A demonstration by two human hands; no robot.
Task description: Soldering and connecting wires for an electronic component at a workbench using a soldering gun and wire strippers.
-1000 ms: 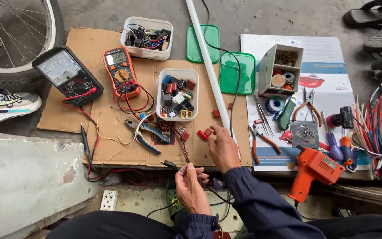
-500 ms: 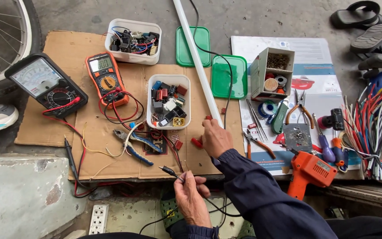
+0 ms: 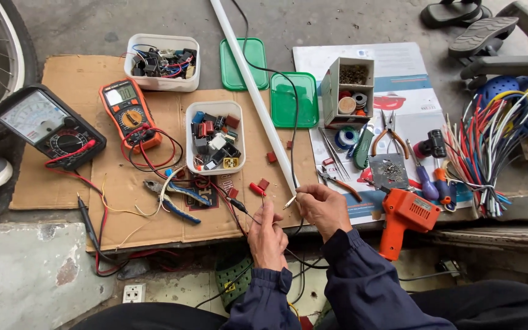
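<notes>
My left hand [image 3: 268, 235] is at the near edge of the cardboard sheet [image 3: 68, 177], pinching a thin black test probe [image 3: 239, 206] that points up and left. My right hand [image 3: 326, 209] is just to its right and pinches a small metal-tipped lead [image 3: 289, 201] on a black wire [image 3: 294, 134] that runs away across the mat. The two tips are a few centimetres apart. Small red components [image 3: 258, 187] lie on the cardboard just beyond my fingers. Red leads run from an orange digital multimeter [image 3: 128, 113] toward my hands.
On the cardboard are a black analog meter [image 3: 47, 125], a white tub of parts [image 3: 215, 137], a tub of wires [image 3: 162, 61] and blue pliers [image 3: 178, 198]. A white tube [image 3: 252, 91] crosses two green lids [image 3: 294, 99]. An orange soldering gun [image 3: 404, 217], hand tools and a coloured wire bundle [image 3: 490, 140] lie right.
My right hand has come back from the red parts on the cardboard to beside my left hand, now pinching the metal-tipped lead. The view has shifted left.
</notes>
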